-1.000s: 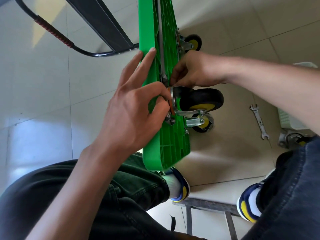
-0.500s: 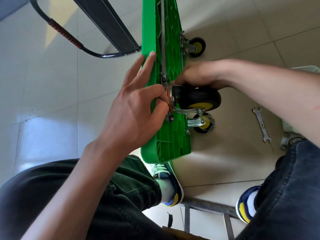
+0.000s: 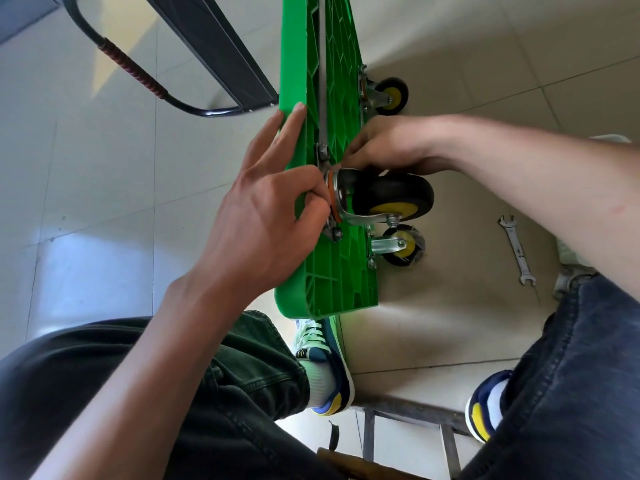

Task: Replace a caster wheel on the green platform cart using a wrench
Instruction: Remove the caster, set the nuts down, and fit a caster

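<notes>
left hand (image 3: 263,216) pinches caster wheel (image 3: 388,197) plate; right hand (image 3: 384,147) grips its fork; wrench (image 3: 517,250) on floor

Right hand's (image 3: 384,147) fingertips hidden behind the caster (image 3: 391,199) — cart (image 3: 332,265) top cut off.

One camera on my head looks steeply down, close over my hands (image 3: 263,216) at the cart (image 3: 332,271), taking in my knees, shoes and floor (image 3: 450,306).
</notes>
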Demonstrator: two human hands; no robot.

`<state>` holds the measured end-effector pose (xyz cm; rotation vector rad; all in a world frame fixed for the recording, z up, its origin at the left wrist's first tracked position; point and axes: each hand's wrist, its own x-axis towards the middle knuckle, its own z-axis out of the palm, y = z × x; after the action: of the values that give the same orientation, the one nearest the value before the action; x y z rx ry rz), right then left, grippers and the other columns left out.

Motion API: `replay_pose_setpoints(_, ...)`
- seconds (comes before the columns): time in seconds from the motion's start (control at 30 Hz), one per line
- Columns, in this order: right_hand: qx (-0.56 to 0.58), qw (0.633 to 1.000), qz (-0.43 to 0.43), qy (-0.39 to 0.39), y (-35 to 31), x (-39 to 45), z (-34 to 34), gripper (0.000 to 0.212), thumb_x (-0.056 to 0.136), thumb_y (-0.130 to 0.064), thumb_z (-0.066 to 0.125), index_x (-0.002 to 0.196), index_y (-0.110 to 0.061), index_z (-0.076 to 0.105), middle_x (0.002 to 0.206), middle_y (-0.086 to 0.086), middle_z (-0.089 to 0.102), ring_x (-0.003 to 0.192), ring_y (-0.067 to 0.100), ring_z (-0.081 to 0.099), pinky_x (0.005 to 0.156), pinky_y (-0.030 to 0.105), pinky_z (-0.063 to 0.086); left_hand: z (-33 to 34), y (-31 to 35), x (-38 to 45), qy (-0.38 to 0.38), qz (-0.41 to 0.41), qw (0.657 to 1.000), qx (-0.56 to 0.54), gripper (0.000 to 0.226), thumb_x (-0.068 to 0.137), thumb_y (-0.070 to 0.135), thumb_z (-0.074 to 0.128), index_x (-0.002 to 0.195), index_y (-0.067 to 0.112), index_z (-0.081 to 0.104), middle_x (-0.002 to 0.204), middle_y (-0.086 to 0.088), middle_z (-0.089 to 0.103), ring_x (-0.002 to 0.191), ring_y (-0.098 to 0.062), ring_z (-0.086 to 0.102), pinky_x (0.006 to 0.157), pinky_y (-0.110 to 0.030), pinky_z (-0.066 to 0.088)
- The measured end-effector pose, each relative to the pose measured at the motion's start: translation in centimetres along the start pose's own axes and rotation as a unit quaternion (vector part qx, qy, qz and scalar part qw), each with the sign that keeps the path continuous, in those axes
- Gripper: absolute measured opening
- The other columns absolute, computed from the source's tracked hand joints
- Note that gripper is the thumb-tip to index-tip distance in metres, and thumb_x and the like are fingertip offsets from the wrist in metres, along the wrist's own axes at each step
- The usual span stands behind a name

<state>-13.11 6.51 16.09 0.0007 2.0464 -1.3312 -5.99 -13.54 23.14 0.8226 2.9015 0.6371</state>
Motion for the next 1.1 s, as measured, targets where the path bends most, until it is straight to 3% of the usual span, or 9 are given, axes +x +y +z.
replay_pose_setpoints(0.2, 0.014, 0.999, 0.005, 0.037, 0.2, 0.3, 0.2, 0.012, 0.092, -0.019, 0.072, 0.103, -0.017, 0.077, 0.095, 0.004, 0.078, 0.089, 0.026, 0.076, 0.081, 0.041, 0.062, 0.1, 0.1, 0.0, -0.002, -0.003, 1.0, 0.001, 0.023, 0.091, 0.017, 0.054, 0.078, 0.015, 0.073, 0.164, -0.011, 0.033, 0.156, -0.02, 0.021, 0.113, -0.023, 0.026)
replay_pose_setpoints(0.5, 0.02, 0.999, 0.007, 0.044, 0.5, 0.9, 0.1, 0.014, 0.092, -0.029, 0.073, 0.1, -0.018, 0.078, 0.09, 0.003, 0.078, 0.089, 0.025, 0.074, 0.078, 0.039, 0.061, 0.4, -0.1, 0.1, 0.012, 0.009, 1.0, -0.008, 0.026, 0.091, 0.021, 0.053, 0.078, 0.014, 0.074, 0.162, -0.012, 0.036, 0.154, -0.023, 0.025, 0.113, -0.035, 0.034)
replay_pose_setpoints(0.7, -0.006, 1.0, 0.0, 0.016, 0.4, 0.6, -0.5, 0.015, 0.09, -0.031, 0.075, 0.101, -0.021, 0.076, 0.095, -0.001, 0.078, 0.095, 0.022, 0.074, 0.092, 0.046, 0.059, 0.5, -0.2, 0.3, 0.017, 0.016, 1.0, -0.02, 0.027, 0.089, 0.022, 0.052, 0.077, 0.014, 0.075, 0.161, -0.013, 0.037, 0.153, -0.024, 0.027, 0.112, -0.034, 0.035)
replay_pose_setpoints(0.9, -0.028, 1.0, 0.002, 0.005, 0.6, 1.0, -0.7, 0.012, 0.087, -0.03, 0.078, 0.096, -0.023, 0.077, 0.099, 0.001, 0.078, 0.097, 0.024, 0.073, 0.094, 0.047, 0.059, 0.5, -0.3, 0.4, 0.022, 0.018, 0.999, -0.021, 0.028, 0.089, 0.023, 0.052, 0.076, 0.013, 0.075, 0.161, -0.012, 0.038, 0.152, -0.024, 0.029, 0.111, -0.03, 0.034)
replay_pose_setpoints(1.03, -0.025, 1.0, -0.004, -0.012, 0.7, 1.1, -0.6, 0.008, 0.09, -0.028, 0.076, 0.095, -0.022, 0.078, 0.096, -0.001, 0.078, 0.095, 0.023, 0.074, 0.088, 0.041, 0.061, 0.5, -0.3, 0.3, 0.024, 0.015, 0.999, -0.028, 0.029, 0.089, 0.023, 0.051, 0.077, 0.014, 0.076, 0.161, -0.012, 0.038, 0.153, -0.024, 0.028, 0.111, -0.027, 0.033)
replay_pose_setpoints(1.1, -0.013, 1.0, -0.005, -0.026, 0.8, 1.1, -0.6, 0.009, 0.095, -0.026, 0.07, 0.093, -0.019, 0.077, 0.086, -0.003, 0.078, 0.086, 0.02, 0.075, 0.073, 0.032, 0.06, 0.5, -0.3, 0.3, 0.023, 0.015, 0.999, -0.026, 0.029, 0.089, 0.024, 0.051, 0.077, 0.014, 0.076, 0.161, -0.012, 0.038, 0.153, -0.024, 0.028, 0.111, -0.028, 0.033)
